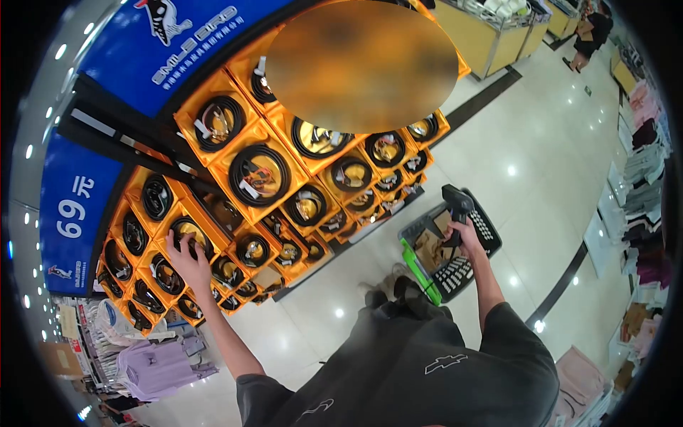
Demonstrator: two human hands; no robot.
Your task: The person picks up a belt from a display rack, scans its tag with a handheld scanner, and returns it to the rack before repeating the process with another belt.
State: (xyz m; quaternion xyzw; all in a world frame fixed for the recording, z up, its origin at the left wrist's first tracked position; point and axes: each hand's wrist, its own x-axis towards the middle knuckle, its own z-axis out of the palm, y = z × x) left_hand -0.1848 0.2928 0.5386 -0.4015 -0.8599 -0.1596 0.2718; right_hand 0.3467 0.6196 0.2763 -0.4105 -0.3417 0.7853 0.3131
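Observation:
On the left, my left hand (189, 262) reaches into the display of yellow boxes, its fingers spread over a coiled black belt (186, 229) in one box. The fingertips appear to touch the belt, but no firm grip on it shows. My right hand (464, 235) is wrapped around the handle of a black barcode scanner (457, 199), its head pointing up and away from me. Below the scanner is a dark shopping basket (474, 257) with a green edge and brown packaging (428, 249) inside.
A stepped rack of boxed belts (260, 174) stands in front, under blue signs (67, 213). Folded clothes (644, 171) line the right side. Hanging shirts (153, 366) are at lower left. Another person (592, 32) stands far off on the tiled floor (512, 171).

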